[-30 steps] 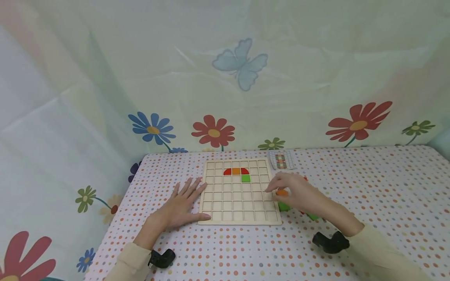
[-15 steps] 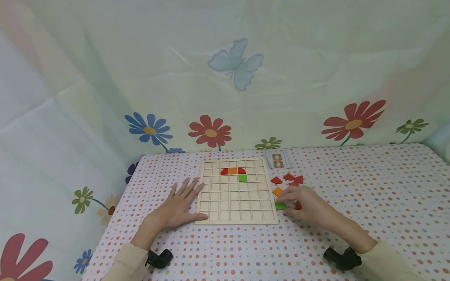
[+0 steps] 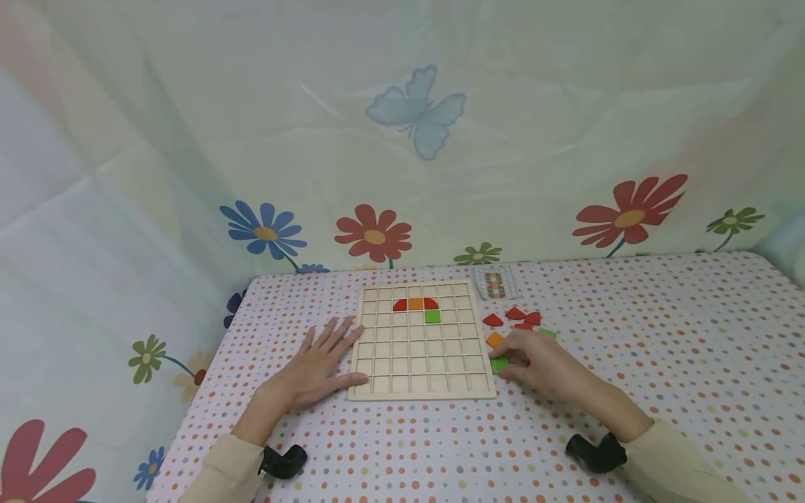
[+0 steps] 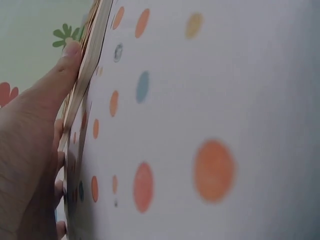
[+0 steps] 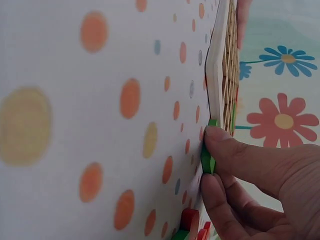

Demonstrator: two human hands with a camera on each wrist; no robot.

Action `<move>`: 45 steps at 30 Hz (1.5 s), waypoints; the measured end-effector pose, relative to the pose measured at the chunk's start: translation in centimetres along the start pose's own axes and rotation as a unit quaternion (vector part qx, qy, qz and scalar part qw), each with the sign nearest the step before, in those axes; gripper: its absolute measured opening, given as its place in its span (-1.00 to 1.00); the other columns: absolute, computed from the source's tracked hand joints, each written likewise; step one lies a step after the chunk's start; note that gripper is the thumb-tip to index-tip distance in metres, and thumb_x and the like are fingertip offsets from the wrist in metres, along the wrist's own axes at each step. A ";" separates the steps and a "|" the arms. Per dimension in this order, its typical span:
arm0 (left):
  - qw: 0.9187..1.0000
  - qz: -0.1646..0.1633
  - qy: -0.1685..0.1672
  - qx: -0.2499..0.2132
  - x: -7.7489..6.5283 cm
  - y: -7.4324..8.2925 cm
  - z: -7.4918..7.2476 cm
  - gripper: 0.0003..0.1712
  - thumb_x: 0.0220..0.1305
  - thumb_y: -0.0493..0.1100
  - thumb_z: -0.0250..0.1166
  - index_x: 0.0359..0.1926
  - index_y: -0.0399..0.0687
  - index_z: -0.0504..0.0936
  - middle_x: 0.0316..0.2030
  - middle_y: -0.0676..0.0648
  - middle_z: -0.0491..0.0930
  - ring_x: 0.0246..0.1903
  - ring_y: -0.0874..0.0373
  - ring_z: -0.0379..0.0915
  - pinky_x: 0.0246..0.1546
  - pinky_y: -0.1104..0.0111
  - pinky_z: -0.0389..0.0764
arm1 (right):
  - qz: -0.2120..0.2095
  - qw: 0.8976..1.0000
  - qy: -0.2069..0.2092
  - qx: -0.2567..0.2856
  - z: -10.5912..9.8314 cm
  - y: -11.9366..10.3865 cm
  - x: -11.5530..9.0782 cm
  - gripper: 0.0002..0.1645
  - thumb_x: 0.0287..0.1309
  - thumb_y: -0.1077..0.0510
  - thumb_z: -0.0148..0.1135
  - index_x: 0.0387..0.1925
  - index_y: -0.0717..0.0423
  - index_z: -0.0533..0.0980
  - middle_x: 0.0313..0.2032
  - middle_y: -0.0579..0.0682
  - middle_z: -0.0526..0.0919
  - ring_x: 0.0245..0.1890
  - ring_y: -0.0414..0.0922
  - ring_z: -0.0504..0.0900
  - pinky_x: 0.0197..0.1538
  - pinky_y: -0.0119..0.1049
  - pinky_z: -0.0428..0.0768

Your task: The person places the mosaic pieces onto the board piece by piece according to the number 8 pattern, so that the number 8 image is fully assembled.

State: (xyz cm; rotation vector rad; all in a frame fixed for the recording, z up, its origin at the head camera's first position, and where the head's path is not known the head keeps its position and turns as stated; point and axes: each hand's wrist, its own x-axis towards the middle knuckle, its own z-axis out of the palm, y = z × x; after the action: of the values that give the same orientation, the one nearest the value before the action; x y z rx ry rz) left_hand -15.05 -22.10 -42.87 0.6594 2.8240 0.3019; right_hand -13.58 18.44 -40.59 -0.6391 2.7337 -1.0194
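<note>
A person's right hand (image 3: 537, 358) pinches a green tile (image 3: 499, 365) between thumb and finger just beside the right edge of a wooden grid board (image 3: 418, 365), while the left hand (image 3: 317, 365), fingers spread and gripping nothing, rests on the board's left side. On the spotted bench (image 3: 402, 447), the step in hand appears to be picking up the tile; the next move would seem to call for a steady lift over the board's rim, the left hand keeping the frame from sliding. Two red quarter-rounds (image 3: 400, 305) flank an orange square (image 3: 416, 304) in the grid, a green square (image 3: 432, 316) below the right-hand one. Loose red pieces (image 3: 493, 320) and an orange tile (image 3: 495, 339) lie near the right hand, which may cover others. A card (image 3: 495, 283) at the board's far right corner shows a coloured pattern too small to make out. The right wrist view cuts off red and green pieces at its lower edge; the left wrist view catches the board nearly edge-on, hiding its cells. Whether the pinched tile touches the board or has left the bench cannot be told.
</note>
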 end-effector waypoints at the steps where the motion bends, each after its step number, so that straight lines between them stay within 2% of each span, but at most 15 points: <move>1: 1.000 0.003 0.001 -0.003 0.0 -0.1 0.0 0.10 0.40 0.50 0.11 0.70 0.08 -0.04 0.69 -0.07 -0.21 0.66 -0.14 -0.38 0.58 -0.21 -0.29 | 0.005 1.000 -0.002 0.000 0.0 0.0 0.1 -0.68 0.02 0.35 0.60 -0.13 0.21 0.75 -0.24 -0.12 0.69 -0.31 -0.23 0.60 -0.28 -0.37 0.62; 15: 1.000 0.014 0.001 -0.016 -0.2 -0.7 0.0 0.29 0.17 0.56 0.30 0.70 0.10 -0.01 0.69 -0.09 -0.18 0.65 -0.19 -0.33 0.57 -0.24 -0.24 | 0.008 1.000 -0.002 -0.003 0.2 -0.4 0.4 -0.66 0.02 0.38 0.58 -0.10 0.26 0.75 -0.30 -0.12 0.62 -0.40 -0.23 0.49 -0.37 -0.41 0.51; 22: 1.000 0.008 0.000 -0.010 -0.2 -0.5 -0.1 0.29 0.17 0.57 0.29 0.70 0.11 -0.02 0.69 -0.08 -0.17 0.65 -0.17 -0.34 0.58 -0.21 -0.27 | 0.013 0.999 0.053 -0.005 0.5 -0.6 -0.4 -0.69 -0.06 0.37 0.64 -0.22 0.14 0.77 -0.30 -0.13 0.67 -0.37 -0.23 0.60 -0.31 -0.37 0.62; 28: 1.000 0.002 -0.006 -0.006 0.0 -0.5 -0.2 0.30 0.16 0.58 0.28 0.70 0.12 -0.03 0.69 -0.07 -0.18 0.65 -0.17 -0.36 0.58 -0.20 -0.28 | -0.007 0.995 0.102 -0.018 0.9 -0.7 -0.9 -0.65 -0.17 0.41 0.68 -0.29 0.07 0.78 -0.32 -0.15 0.68 -0.37 -0.25 0.59 -0.30 -0.39 0.64; 36: 1.000 0.005 -0.013 0.001 0.2 -0.4 -0.2 0.30 0.18 0.60 0.25 0.71 0.12 -0.06 0.69 -0.07 -0.22 0.65 -0.16 -0.37 0.58 -0.21 -0.28 | -0.025 0.993 0.110 -0.016 0.8 -1.1 -1.2 -0.62 -0.19 0.50 0.64 -0.31 0.12 0.74 -0.32 -0.11 0.71 -0.38 -0.20 0.64 -0.34 -0.39 0.68; 41: 1.000 0.005 -0.015 0.001 0.3 -0.3 -0.2 0.30 0.17 0.60 0.25 0.71 0.12 -0.05 0.69 -0.06 -0.21 0.65 -0.16 -0.38 0.58 -0.20 -0.28 | -0.043 0.990 0.132 -0.008 0.3 -2.2 -0.2 -0.64 -0.14 0.51 0.61 -0.32 0.11 0.74 -0.32 -0.13 0.70 -0.32 -0.15 0.67 -0.28 -0.36 0.72; 45: 1.000 0.005 -0.016 0.005 0.4 -0.3 -0.2 0.31 0.17 0.62 0.24 0.71 0.12 -0.06 0.69 -0.06 -0.22 0.65 -0.16 -0.38 0.58 -0.22 -0.27 | -0.065 0.988 0.138 0.029 0.5 -3.3 1.8 -0.68 -0.08 0.50 0.59 -0.27 0.17 0.75 -0.27 -0.06 0.72 -0.26 -0.10 0.69 -0.22 -0.34 0.75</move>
State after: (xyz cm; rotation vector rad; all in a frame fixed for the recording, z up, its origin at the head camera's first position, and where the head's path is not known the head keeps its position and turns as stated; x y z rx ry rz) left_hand -15.52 -22.20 -42.80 0.6746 2.7938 0.2773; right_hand -13.94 15.13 -38.84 -0.7245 2.9145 -1.3025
